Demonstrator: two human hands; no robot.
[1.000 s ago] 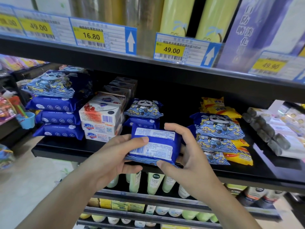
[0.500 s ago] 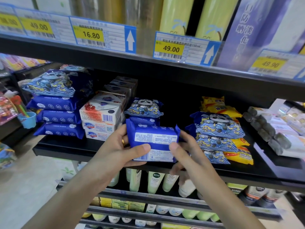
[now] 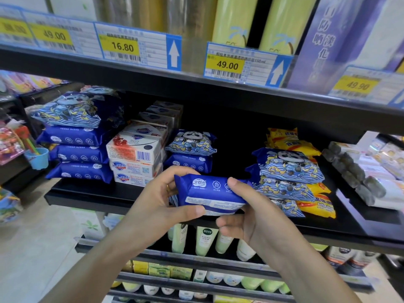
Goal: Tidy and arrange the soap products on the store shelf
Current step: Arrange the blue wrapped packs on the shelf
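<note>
Since a second ago the blue soap pack [image 3: 209, 194] has been turned from label-up to long edge up, its logo side now facing the camera. The black shelf [image 3: 91, 194] carries stacked blue packs [image 3: 80, 154] and white soap boxes [image 3: 135, 158]. The left hand [image 3: 161, 206] and right hand [image 3: 251, 217] both grip the pack just above the shelf's front edge.

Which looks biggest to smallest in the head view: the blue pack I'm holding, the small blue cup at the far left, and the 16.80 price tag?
1. blue pack, held by the left hand and right hand; nearness to the camera inflates it
2. 16.80 price tag, close behind, so unsure
3. blue cup, clearly smallest
</note>
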